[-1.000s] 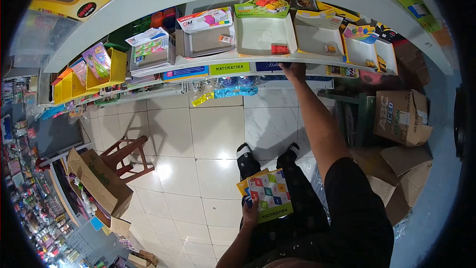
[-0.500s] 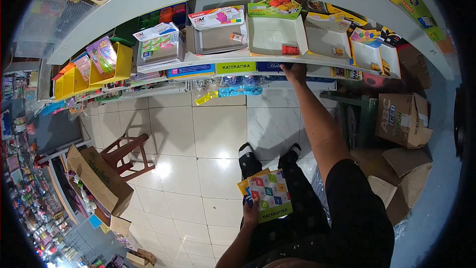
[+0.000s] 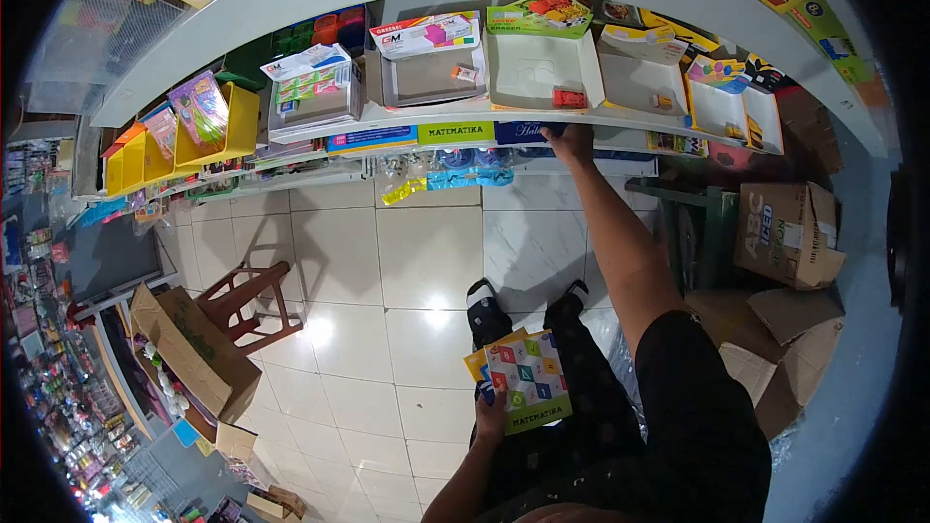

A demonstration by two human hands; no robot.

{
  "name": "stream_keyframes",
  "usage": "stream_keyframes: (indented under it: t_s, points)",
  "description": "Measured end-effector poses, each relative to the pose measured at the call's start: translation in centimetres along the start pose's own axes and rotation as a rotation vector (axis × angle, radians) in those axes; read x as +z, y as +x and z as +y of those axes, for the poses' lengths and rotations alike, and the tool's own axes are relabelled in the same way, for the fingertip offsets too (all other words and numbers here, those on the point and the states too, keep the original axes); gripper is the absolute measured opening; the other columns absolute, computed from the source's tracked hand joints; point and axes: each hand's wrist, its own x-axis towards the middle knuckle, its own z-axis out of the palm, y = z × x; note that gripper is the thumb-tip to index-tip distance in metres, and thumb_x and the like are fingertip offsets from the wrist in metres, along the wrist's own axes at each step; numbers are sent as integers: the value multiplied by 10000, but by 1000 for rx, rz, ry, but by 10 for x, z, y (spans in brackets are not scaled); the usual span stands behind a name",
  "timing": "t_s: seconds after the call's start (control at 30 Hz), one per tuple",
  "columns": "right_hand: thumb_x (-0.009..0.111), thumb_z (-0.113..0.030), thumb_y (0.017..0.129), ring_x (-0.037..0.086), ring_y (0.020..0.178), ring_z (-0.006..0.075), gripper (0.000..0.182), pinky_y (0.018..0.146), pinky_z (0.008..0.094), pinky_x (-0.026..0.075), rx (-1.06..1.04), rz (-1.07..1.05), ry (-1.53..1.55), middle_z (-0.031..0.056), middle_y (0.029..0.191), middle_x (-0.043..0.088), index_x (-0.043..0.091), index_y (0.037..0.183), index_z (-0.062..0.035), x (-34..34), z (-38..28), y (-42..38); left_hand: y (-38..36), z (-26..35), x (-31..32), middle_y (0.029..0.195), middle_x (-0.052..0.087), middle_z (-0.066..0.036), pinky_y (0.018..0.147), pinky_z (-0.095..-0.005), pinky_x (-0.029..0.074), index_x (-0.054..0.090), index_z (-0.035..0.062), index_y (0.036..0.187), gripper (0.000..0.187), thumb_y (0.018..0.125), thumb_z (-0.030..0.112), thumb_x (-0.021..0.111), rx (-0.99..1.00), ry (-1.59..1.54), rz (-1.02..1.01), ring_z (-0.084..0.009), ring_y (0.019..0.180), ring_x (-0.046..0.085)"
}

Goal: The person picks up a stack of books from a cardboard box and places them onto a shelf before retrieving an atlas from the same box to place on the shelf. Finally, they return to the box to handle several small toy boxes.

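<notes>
My left hand [image 3: 492, 415] is closed around a small stack of notebooks held low over my legs. The top one is a Matematika notebook [image 3: 528, 378] with coloured hexagons and a green band; yellow and blue edges of others show behind it. My right hand [image 3: 573, 143] reaches to the shelf below the eraser boxes, at the right end of a dark blue book [image 3: 521, 132]. Its fingertips are partly hidden in the shelf gap, so their grip cannot be made out. Left of the blue book lie a green Matematika book [image 3: 455, 132] and a light blue book [image 3: 373, 138].
Above sits a white shelf [image 3: 426, 114] with open eraser boxes [image 3: 538, 68] and a yellow bin [image 3: 228, 131]. Blue packets [image 3: 470, 177] hang below. A brown stool [image 3: 247, 300] and an open carton [image 3: 199, 349] stand left; cartons [image 3: 787, 232] are stacked right.
My right hand has moved slightly left along the shelf. The dark blue book and the green Matematika book have shifted a little left too. My left hand stays with the notebooks.
</notes>
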Motion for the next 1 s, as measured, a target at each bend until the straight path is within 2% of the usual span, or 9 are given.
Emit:
stream_keyframes:
  t_s: [0.13,0.23,0.33,0.43,0.53,0.57,0.67,0.77,1.0]
  points:
    - [819,-422,687,524,1150,402,886,991,435,421,-19,130,9,260,1238,520,416,1306,68,-3,-11,-10,-2,5,1,1034,649,-77,783,-330,494,573,-1,1175,395,953,326,597,11,-6,17,-163,908,609]
    - [796,-427,709,482,1185,427,880,1016,468,388,68,107,13,264,1263,496,399,1319,68,-3,-15,-16,1,1,2,1036,648,-80,788,-330,494,572,-4,1181,401,953,325,598,32,-55,-2,-168,910,609]
    - [747,-463,751,526,1121,435,722,1018,486,386,-47,331,-132,277,1225,532,522,1226,32,-9,-27,-27,3,-3,1,1034,650,-82,794,-332,494,573,-8,1181,399,953,319,599,40,-52,11,-170,912,611]
    - [714,-452,781,474,1193,417,661,1025,541,355,-233,-8,-234,253,1302,480,532,1285,-64,-33,-59,-44,-2,8,2,1001,658,-65,782,-316,489,584,7,1151,359,954,307,599,30,-34,26,-146,887,607]
    - [677,-440,814,394,1268,409,583,1025,577,333,-603,113,-249,205,1362,433,532,1332,-216,-15,-70,-53,-3,10,1,997,655,-58,784,-306,486,578,14,1149,353,954,307,599,38,-46,13,-133,888,600]
    - [657,-443,834,338,1306,410,563,1022,613,316,-605,130,-276,154,1409,400,496,1362,-331,-10,-73,-52,-1,9,0,1003,652,-59,789,-306,485,572,13,1155,359,954,309,599,45,-50,6,-132,895,597]
    - [627,-468,852,337,1308,416,555,1011,661,295,-449,58,-325,147,1427,395,482,1370,-333,-4,-80,-58,5,-2,-3,1013,644,-56,799,-306,483,566,13,1162,369,954,316,600,49,-103,1,-137,918,592]
    - [597,-479,871,334,1310,418,542,997,693,284,-365,16,-359,141,1428,397,465,1379,-345,2,-85,-57,-8,20,1,1011,644,-53,802,-307,484,562,17,1169,363,959,311,593,31,-114,4,-142,913,593]
    - [596,-480,874,358,1294,426,542,992,695,286,-420,57,-360,149,1418,406,458,1382,-349,-1,-85,-59,0,10,-2,1009,643,-43,783,-298,484,568,20,1153,321,969,283,579,52,-143,-19,-131,899,593]
